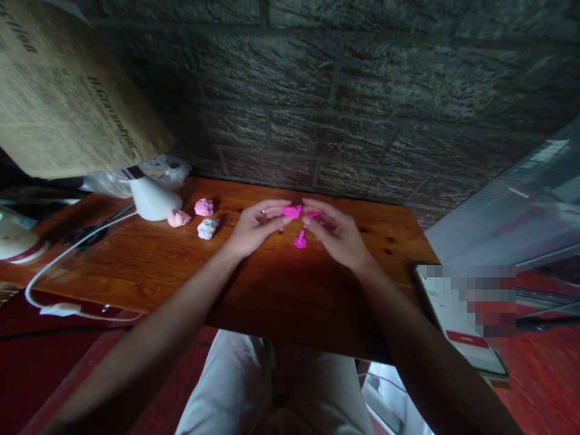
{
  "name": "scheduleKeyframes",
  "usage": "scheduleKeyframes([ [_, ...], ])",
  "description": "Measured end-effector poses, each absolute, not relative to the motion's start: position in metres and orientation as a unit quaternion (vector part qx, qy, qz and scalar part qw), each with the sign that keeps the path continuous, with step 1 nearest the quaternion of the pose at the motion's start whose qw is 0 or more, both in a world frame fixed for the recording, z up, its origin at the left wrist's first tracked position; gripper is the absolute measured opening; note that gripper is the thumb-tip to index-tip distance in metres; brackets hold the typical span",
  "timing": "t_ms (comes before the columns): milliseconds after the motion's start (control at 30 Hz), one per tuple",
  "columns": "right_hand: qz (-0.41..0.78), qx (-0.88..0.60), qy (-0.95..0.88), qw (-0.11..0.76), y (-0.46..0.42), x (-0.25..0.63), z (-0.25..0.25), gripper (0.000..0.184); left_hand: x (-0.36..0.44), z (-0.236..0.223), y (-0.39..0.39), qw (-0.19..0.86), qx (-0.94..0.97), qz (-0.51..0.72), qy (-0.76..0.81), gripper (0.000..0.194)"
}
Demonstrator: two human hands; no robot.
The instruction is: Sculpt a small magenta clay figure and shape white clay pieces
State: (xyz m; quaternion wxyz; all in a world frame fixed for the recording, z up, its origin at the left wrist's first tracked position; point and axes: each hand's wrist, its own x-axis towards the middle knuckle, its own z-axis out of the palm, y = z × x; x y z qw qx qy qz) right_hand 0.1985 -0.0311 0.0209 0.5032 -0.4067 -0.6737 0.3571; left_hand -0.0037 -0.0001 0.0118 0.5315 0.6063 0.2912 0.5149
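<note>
Over the wooden table, my left hand (257,225) pinches a bright magenta lump of modelling clay (292,211) between thumb and fingers. My right hand (334,228) is closed around a smaller magenta piece of clay (313,214), partly hidden by the fingers. The two hands face each other, a small gap between their fingertips. Just below them on the table lies another magenta clay piece (299,239) with a rounded base and a short stem. To the left sit a pink clay lump (204,207), a paler pink lump (178,218) and a white lump (208,228).
A lamp with a white base (154,198) and a newspaper-print shade (77,90) stands at the left; its white cord (67,254) hangs over the front edge. Behind is a brick-patterned wall (299,78). A tablet-like device (453,314) lies at the right edge.
</note>
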Motion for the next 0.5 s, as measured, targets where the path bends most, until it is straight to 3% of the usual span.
scheduleKeyframes([
  [233,0.348,-0.384,-0.676,0.524,-0.0336,0.1954,0.0222,0.022,-0.0015,0.0088,-0.0023,0.554,0.622,0.496,0.244,0.036],
  [500,0.296,-0.361,-0.708,0.530,-0.0410,0.1918,0.0268,0.020,-0.0022,0.0108,-0.0037,0.543,0.630,0.497,0.247,0.033],
])
